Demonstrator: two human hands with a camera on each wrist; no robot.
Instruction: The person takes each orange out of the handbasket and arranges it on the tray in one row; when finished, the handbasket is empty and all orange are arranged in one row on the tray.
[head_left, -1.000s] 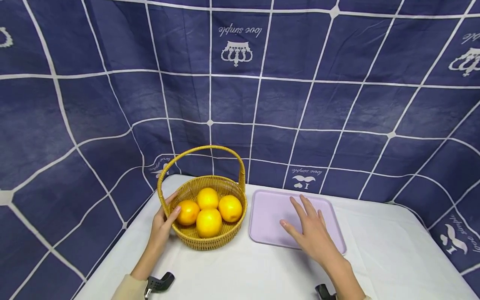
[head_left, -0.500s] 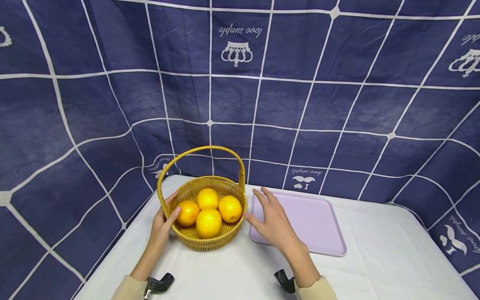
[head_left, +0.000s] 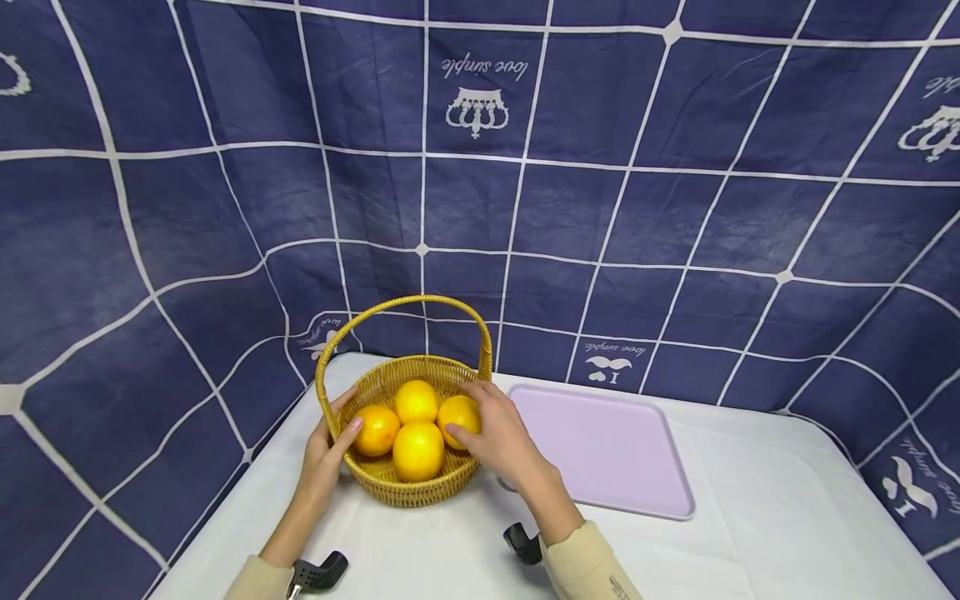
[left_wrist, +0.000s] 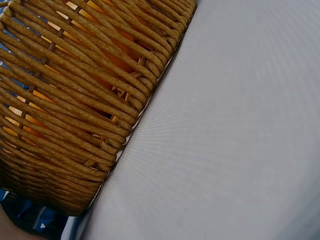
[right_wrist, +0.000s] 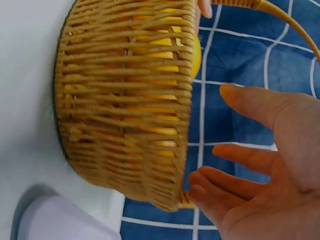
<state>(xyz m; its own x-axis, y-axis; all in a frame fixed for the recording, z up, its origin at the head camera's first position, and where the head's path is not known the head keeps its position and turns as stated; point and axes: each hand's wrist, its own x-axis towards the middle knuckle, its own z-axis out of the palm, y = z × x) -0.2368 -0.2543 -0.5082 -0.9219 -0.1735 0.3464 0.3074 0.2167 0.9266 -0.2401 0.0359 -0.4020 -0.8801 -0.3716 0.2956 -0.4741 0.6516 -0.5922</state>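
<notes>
A woven wicker basket (head_left: 408, 493) with a tall arched handle stands on the table in the head view, holding several oranges (head_left: 417, 451). At its left side my left hand (head_left: 324, 457) grips the rim by the handle's foot, thumb on the inner side. My right hand (head_left: 504, 435) reaches over the right rim, thumb and fingers spread about the rightmost orange (head_left: 459, 419). In the right wrist view a gap shows between the thumb and the fingers (right_wrist: 240, 182), just above the rim; contact with that orange cannot be made out. The left wrist view shows mostly basket wall (left_wrist: 75, 90).
A flat lilac tray (head_left: 607, 450) lies on the white tablecloth (head_left: 780, 500), right of the basket and partly behind my right forearm. A dark blue curtain (head_left: 570, 208) with white grid lines rises behind the table and on both sides.
My right hand has moved left, from above the tray to over the basket's right rim and the rightmost orange. My left hand stays at the basket, and the oranges have not moved.
</notes>
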